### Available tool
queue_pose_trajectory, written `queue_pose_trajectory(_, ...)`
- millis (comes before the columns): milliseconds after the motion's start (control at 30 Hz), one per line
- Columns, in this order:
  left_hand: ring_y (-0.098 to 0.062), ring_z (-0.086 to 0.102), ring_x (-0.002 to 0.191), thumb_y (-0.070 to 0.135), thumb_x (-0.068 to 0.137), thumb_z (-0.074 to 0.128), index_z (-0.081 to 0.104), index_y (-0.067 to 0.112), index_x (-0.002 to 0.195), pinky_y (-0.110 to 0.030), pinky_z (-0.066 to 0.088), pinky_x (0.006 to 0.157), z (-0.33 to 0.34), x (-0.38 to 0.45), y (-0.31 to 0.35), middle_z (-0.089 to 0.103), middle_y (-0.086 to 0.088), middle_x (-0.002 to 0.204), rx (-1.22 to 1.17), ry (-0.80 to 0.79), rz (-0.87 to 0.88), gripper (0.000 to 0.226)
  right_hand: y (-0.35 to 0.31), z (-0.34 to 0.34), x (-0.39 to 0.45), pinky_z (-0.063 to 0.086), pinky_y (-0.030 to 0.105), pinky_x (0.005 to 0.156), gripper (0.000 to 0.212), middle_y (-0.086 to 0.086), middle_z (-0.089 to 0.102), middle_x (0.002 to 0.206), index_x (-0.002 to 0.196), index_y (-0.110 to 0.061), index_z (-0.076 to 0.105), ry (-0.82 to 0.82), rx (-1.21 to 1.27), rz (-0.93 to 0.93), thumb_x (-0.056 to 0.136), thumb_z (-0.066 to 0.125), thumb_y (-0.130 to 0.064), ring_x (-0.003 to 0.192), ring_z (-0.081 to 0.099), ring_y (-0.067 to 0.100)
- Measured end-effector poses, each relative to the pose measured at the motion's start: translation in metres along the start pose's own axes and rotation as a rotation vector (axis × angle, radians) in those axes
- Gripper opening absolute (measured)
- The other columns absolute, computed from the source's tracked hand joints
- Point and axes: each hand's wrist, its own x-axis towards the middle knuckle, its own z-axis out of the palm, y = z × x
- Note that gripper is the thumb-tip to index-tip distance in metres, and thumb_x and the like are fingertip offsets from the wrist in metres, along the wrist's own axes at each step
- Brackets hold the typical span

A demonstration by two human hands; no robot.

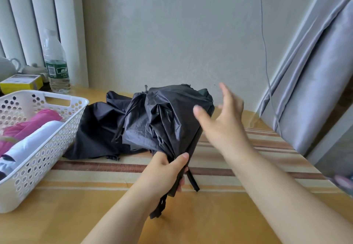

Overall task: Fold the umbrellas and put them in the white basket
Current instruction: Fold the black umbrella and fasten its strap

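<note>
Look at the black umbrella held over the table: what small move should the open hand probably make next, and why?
Probably the right hand should close on the loose canopy of the black umbrella and wrap the folds around the shaft. The left hand already grips its lower end, the fabric still billows unfolded, and the white basket waits beside it.

At ten o'clock a water bottle [55, 62] stands beside a yellow box [21, 85] and teapot [35, 70]; grey curtain [313, 83] hangs at three o'clock.
</note>
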Motion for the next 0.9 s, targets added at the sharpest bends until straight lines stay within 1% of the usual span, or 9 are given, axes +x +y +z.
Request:
queue_pose_trajectory(100,-0.017,0.052,0.047,0.036,0.094,0.055,0.05,0.007,0.08,-0.03,0.044,0.054,0.001,-0.001,0.0,0.058,-0.006,0.056,0.113,-0.002,0.036,0.033,-0.028,-0.012,0.03,0.025,0.032,0.115,0.055,-0.006,0.033,0.142,0.146,-0.027,0.033,-0.107,-0.101,-0.294,0.095,0.052,-0.04,0.138,0.03,0.012)
queue_pose_trajectory(200,-0.013,0.052,0.045,0.037,0.095,0.054,0.05,0.009,0.083,-0.027,0.046,0.053,0.003,-0.001,-0.001,0.057,-0.001,0.053,0.225,-0.019,0.075,0.031,-0.041,-0.002,0.066,0.022,0.041,0.116,0.059,-0.001,0.036,0.152,0.149,-0.027,0.029,-0.351,-0.421,-0.239,0.098,0.035,-0.055,0.143,0.024,0.023)
queue_pose_trajectory(267,-0.012,0.051,0.044,0.037,0.095,0.053,0.05,0.009,0.087,-0.024,0.044,0.049,0.003,-0.001,0.0,0.056,0.001,0.052,0.251,-0.024,0.08,0.029,-0.046,0.004,0.078,0.036,0.038,0.107,0.061,0.008,0.052,0.141,0.138,-0.017,0.048,-0.426,-0.487,-0.177,0.095,0.037,-0.06,0.131,0.045,0.024)
queue_pose_trajectory(367,-0.014,0.052,0.048,0.035,0.094,0.055,0.051,0.008,0.094,-0.028,0.044,0.053,-0.004,0.001,0.0,0.058,-0.003,0.056,0.183,-0.016,0.053,0.028,-0.048,-0.006,0.084,0.044,0.025,0.066,0.042,0.01,0.072,0.088,0.087,-0.008,0.069,-0.468,-0.237,-0.151,0.087,0.062,-0.049,0.075,0.061,0.015)
queue_pose_trajectory(500,-0.018,0.051,0.049,0.031,0.09,0.063,0.057,-0.001,0.088,-0.027,0.043,0.049,-0.015,0.005,0.003,0.056,-0.007,0.057,-0.066,-0.009,0.001,0.033,-0.015,-0.046,0.086,0.043,0.011,0.056,0.019,-0.012,0.063,0.056,0.072,-0.015,0.059,-0.35,0.16,-0.103,0.09,0.064,-0.014,0.052,0.054,-0.003)
queue_pose_trajectory(600,-0.018,0.045,0.047,0.025,0.087,0.066,0.059,0.001,0.08,-0.022,0.037,0.044,-0.018,0.003,0.008,0.051,-0.01,0.056,-0.157,-0.046,0.02,0.026,0.026,-0.063,0.074,0.041,0.007,0.063,0.014,-0.016,0.064,0.056,0.076,-0.015,0.061,-0.341,0.169,0.048,0.089,0.063,-0.008,0.055,0.054,-0.008)
queue_pose_trajectory(733,-0.017,0.043,0.048,0.021,0.082,0.071,0.055,0.006,0.08,-0.019,0.034,0.043,-0.016,0.002,0.007,0.048,-0.008,0.057,-0.215,-0.128,0.015,0.022,0.048,-0.075,0.063,0.047,0.016,0.075,0.015,-0.003,0.063,0.07,0.078,-0.01,0.057,-0.286,0.422,0.181,0.089,0.058,0.0,0.071,0.058,0.007)
queue_pose_trajectory(833,-0.014,0.042,0.05,0.04,0.07,0.078,0.057,0.008,0.095,-0.02,0.036,0.044,-0.016,0.003,0.005,0.051,-0.006,0.071,-0.377,-0.217,0.08,0.045,0.046,-0.087,0.058,0.045,0.018,0.066,0.025,-0.003,0.06,0.061,0.074,-0.011,0.049,-0.36,0.549,0.138,0.095,0.042,0.001,0.063,0.057,0.009)
queue_pose_trajectory(900,-0.013,0.041,0.051,0.056,0.069,0.074,0.057,0.009,0.11,-0.022,0.038,0.045,-0.017,0.005,0.005,0.051,-0.005,0.077,-0.506,-0.253,0.092,0.065,0.042,-0.092,0.055,0.048,0.019,0.065,0.017,0.0,0.065,0.062,0.079,-0.011,0.052,-0.481,0.57,0.138,0.094,0.048,-0.017,0.062,0.061,0.011)
